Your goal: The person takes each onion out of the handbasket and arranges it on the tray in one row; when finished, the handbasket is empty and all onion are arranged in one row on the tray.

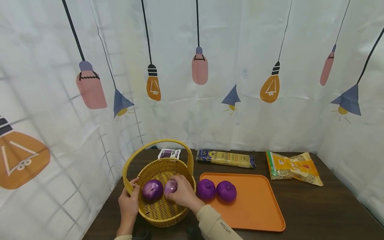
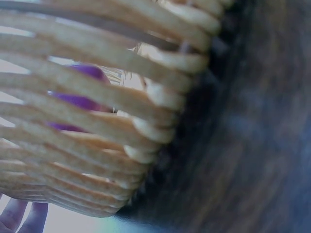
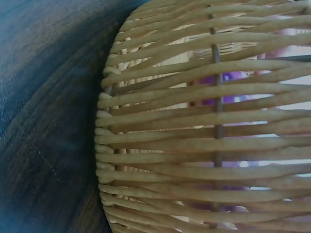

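Observation:
A round yellow wicker basket with a tall hoop handle stands on the dark table. My left hand holds its left side by the foot of the handle, and those fingers show at the left wrist view's lower corner. Inside lies a glossy round purple fruit or vegetable, its kind unclear. Beside it, my right hand pinches a lighter, shiny purple ball-like piece, partly covered by the fingers. Through the weave, the right wrist view shows blurred purple shapes.
Right of the basket lies an orange tray with two matte purple round fruits, one by the basket rim, another next to it. Behind are a noodle packet, a yellow bag and a small white-purple packet.

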Motion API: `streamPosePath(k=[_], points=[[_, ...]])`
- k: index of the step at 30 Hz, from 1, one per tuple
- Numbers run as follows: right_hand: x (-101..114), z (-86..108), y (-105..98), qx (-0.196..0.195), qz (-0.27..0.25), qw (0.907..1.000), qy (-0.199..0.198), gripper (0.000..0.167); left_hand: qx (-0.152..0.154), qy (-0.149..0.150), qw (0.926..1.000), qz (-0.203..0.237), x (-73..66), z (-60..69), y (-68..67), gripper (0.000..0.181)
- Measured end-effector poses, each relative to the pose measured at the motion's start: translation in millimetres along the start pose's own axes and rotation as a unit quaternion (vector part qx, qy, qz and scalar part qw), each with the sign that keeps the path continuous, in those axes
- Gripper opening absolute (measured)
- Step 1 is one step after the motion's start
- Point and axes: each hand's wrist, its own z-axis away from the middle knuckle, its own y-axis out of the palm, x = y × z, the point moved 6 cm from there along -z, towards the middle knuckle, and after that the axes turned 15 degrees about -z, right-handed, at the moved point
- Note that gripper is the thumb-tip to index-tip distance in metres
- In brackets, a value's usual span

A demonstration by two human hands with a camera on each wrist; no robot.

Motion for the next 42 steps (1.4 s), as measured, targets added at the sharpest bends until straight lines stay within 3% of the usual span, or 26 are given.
streamPosePath(k=[12, 29, 37, 42], points=[[1, 6.7, 13, 0.024, 0.098, 0.9949, 0.009, 0.059, -0.003, 0.001, 1.0, 0.002, -1.3, 0.0, -0.4, 0.017], [0, 5.5, 16, 0.032, 0.126, 0.9916, 0.0, 0.063, 0.002, 0.003, 0.9999, 0.01, -1.0, -0.2, 0.9, 0.019], [-1, 6.5, 17, 0.036, 0.14, 0.9895, 0.009, 0.075, 0.003, 0.003, 0.9999, 0.015, -0.8, -0.4, 1.3, 0.018], [0, 8.0, 16, 0.04, 0.137, 0.9897, 0.015, 0.073, 0.003, 0.001, 0.9999, 0.015, -0.5, -0.1, 1.6, 0.018]])
